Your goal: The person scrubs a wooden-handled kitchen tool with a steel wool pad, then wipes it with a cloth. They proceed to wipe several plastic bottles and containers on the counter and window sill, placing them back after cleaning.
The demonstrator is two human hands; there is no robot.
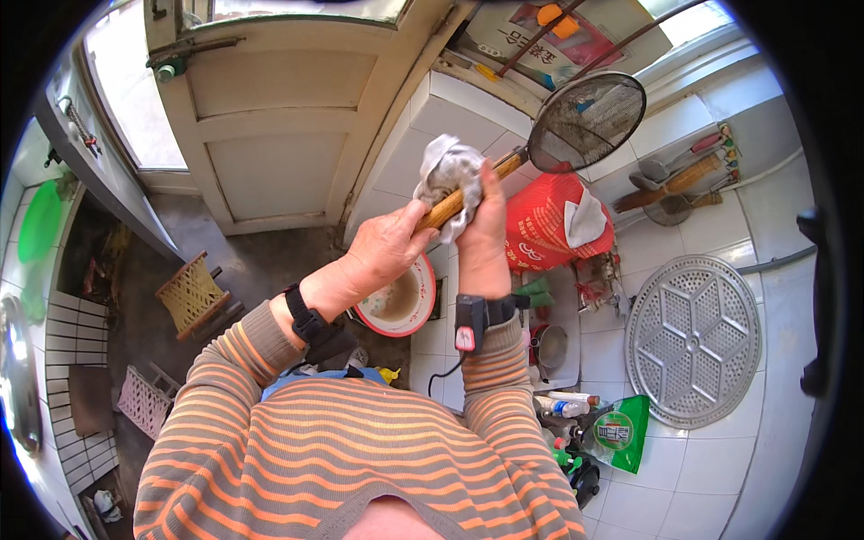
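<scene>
A mesh skimmer (586,123) with a wooden handle (443,208) is raised in front of me, its round net towards the upper right. My left hand (383,251) grips the free end of the handle. A crumpled grey-white cloth (447,162) is wrapped partly around the handle, and my right hand (487,226) presses it there below the net. Some right-hand fingers are hidden behind the cloth. Beneath my hands, a red-rimmed enamel basin (430,291) holds cloudy liquid; my left forearm partly covers it.
A red plastic bag (540,217) stands by the tiled counter. Against the wall at right leans a perforated metal steamer plate (693,342), below hanging utensils (682,175). Bottles (567,408) and a green bag (624,432) crowd the counter. Woven folding stools (194,295) stand left, near a wooden door (277,121).
</scene>
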